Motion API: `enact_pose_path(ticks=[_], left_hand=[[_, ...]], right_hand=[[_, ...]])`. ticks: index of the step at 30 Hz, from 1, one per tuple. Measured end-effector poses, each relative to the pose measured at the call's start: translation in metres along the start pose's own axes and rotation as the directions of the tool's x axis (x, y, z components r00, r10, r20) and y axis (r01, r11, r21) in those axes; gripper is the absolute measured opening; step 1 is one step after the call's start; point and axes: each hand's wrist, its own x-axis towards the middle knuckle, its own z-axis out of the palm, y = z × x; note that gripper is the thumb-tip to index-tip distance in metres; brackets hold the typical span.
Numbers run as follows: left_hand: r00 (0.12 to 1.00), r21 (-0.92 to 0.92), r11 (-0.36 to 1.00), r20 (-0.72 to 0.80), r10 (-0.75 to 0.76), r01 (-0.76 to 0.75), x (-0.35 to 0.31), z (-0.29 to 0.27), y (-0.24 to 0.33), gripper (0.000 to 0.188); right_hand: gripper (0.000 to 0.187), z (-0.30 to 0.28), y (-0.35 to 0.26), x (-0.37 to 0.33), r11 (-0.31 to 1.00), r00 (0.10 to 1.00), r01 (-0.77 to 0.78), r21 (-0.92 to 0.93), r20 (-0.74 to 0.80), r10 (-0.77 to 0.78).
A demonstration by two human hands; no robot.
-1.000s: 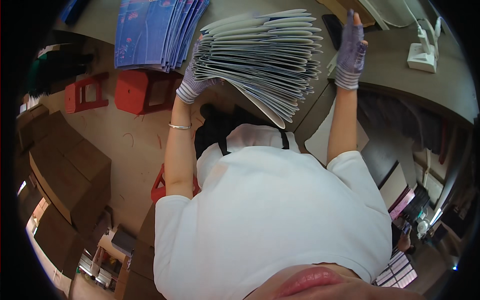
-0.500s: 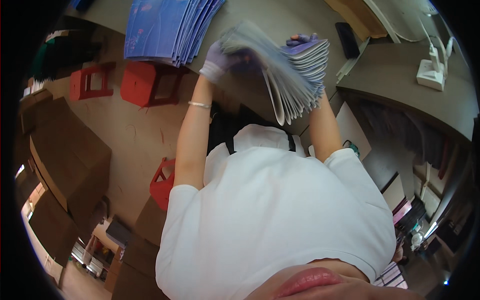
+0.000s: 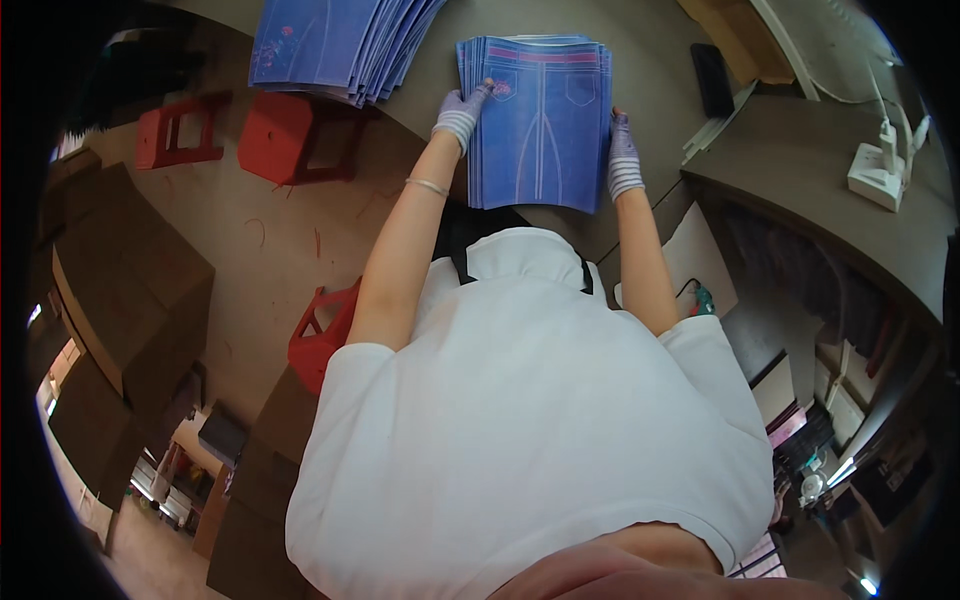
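A stack of blue jeans-printed sheets lies flat before me at the near edge of the table. Pale stitching lines, pockets and a pink band show on its top sheet. My left hand, in a pale purple glove with bare fingertips, grips the stack's left edge, its thumb on top. At the right edge my right hand, gloved the same way with a striped cuff, holds the side; its other fingers are hidden. Farther left lies a second, spread stack of similar blue sheets.
A grey table carries a black phone at the right. A white power strip with plugs sits on the right-hand surface. Red stools stand left, near large brown cartons.
The fanned, blurred sheets have come together into an even stack, laid flat with its printed face up. My left hand has moved to the stack's left edge, my right to its right edge.
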Motion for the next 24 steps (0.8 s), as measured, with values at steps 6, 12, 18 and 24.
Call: enact_pose_path(ticks=[6, 12, 18, 24], left_hand=[[0.953, 0.044, 0.952, 0.001, 0.303, -0.303, -0.006, 0.007, -0.032, 0.098], [0.992, -0.155, 0.983, 0.056, 0.110, -0.101, 0.000, -0.003, -0.033, 0.096], [0.954, -0.379, 0.920, 0.226, 0.198, -0.101, -0.002, -0.005, -0.036, 0.071], [0.722, -0.528, 0.734, 0.291, 0.628, -0.426, -0.079, -0.021, 0.012, 0.035]], right_hand=[[0.088, 0.032, 0.000, -0.009, 0.770, 0.985, 0.122, -0.627, -0.016, -0.169], [0.091, 0.051, -0.023, 0.002, 0.529, 0.972, 0.104, -0.842, -0.027, -0.234], [0.088, 0.025, -0.021, 0.033, 0.745, 0.982, 0.180, -0.642, 0.075, -0.172], [0.066, -0.024, -0.034, 0.014, 0.930, 0.854, 0.303, 0.208, 0.373, -0.362]])
